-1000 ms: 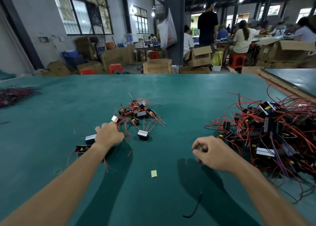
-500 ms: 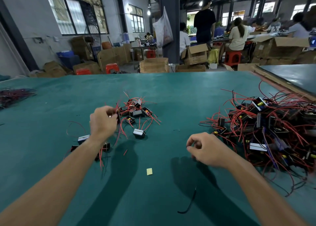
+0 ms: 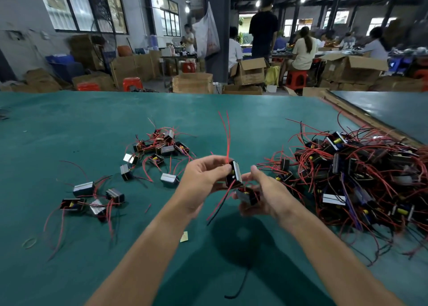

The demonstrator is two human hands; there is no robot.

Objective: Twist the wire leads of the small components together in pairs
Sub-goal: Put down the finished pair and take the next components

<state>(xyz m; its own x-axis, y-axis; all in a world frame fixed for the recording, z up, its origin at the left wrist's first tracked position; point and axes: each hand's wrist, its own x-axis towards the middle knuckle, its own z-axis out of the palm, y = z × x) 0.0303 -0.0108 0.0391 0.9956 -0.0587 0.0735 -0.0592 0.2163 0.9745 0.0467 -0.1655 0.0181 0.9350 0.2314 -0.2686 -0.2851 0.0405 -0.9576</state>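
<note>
where the two hands meet: above the green table (image 3: 92, 120), near its middle, between a small cluster and a big heap of parts, a person holds two components clear of the surface.
left hand (image 3: 203, 185): thumb and fingers pinch the upper component (image 3: 235, 175), a small black block with a silver band facing right.
right hand (image 3: 266, 194): fingers curl under the lower component (image 3: 247, 195), cradling it just beneath the upper one; whether the two blocks touch cannot be told.
upper component's axis: long side roughly upright, tipped slightly to the right.
red leads (image 3: 228, 139): two run from its top almost straight up and away from the wearer, side by side, not twisted.
lower leads (image 3: 220, 204): one red and one black hang from between the hands, slanting down to the left.
big heap (image 3: 359, 171): components tangled in red and black wire, on the table at right, just beside the right hand.
middle cluster (image 3: 162, 148): several components with red leads, beyond the left hand.
near-left group (image 3: 92, 197): four components lying apart from the cluster.
loose bits: a yellow scrap (image 3: 184, 237), a black wire offcut (image 3: 240, 287) and a rubber band (image 3: 29, 242) on the table.
cardboard boxes (image 3: 251, 70): open-flapped, on the floor beyond the table; their contents are hidden.
background: people sit and stand at other benches.
</note>
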